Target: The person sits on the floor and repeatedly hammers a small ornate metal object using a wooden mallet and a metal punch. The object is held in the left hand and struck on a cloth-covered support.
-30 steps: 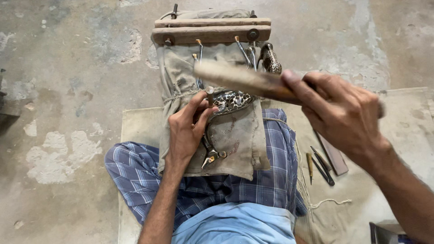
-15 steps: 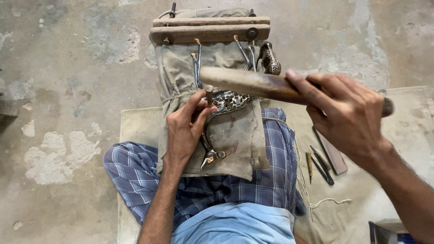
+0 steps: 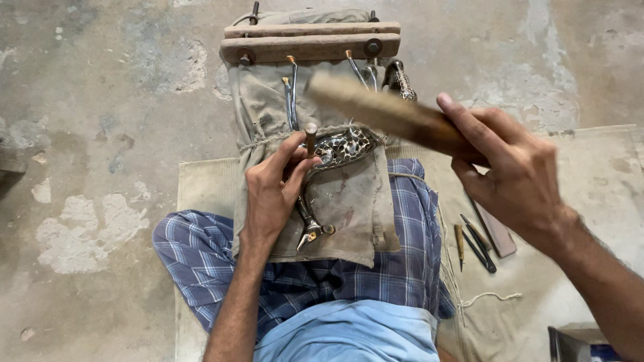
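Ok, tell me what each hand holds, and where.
Left hand pinches a small punch along its shaft; right hand grips the wooden mallet by its near end.

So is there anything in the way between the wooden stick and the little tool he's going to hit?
Nothing visible. The right hand holds the wooden mallet raised, with open air between it and the small chisel that the left hand pinches upright on the metal piece.

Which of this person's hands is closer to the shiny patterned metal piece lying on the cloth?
Left. The left hand rests right against the patterned metal piece, pinching a small punch on it. The right hand is off to the side and above, gripping a wooden mallet.
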